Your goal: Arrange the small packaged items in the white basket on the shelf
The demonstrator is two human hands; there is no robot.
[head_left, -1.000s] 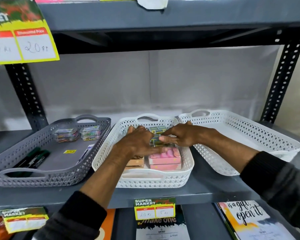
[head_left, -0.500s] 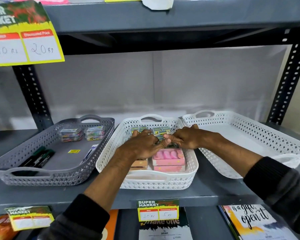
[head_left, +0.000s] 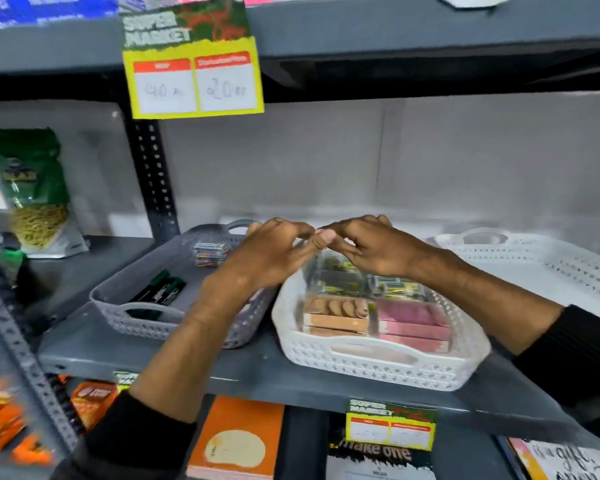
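The white basket (head_left: 378, 367) sits on the grey shelf, right of centre. At its front lie stacked orange-brown boxes (head_left: 336, 313) and pink boxes (head_left: 413, 320); small green-and-yellow packs (head_left: 392, 284) lie in a row behind them. My left hand (head_left: 274, 254) and my right hand (head_left: 374, 247) hover over the basket's far left corner, fingertips meeting. The right hand's fingers are spread over the packs with nothing in them. Motion blur hides whether the left fingertips pinch anything.
A grey basket (head_left: 142, 311) to the left holds dark markers (head_left: 160, 289) and small colourful packs (head_left: 210, 252). Another white basket (head_left: 551, 265) stands at the right. A price tag (head_left: 193, 77) hangs from the upper shelf by the black upright (head_left: 156, 188). A snack bag (head_left: 35, 195) stands far left.
Both hands have lifted off the packs and now meet above the basket's far left corner. The camera has swung left, so the baskets sit further right in view.
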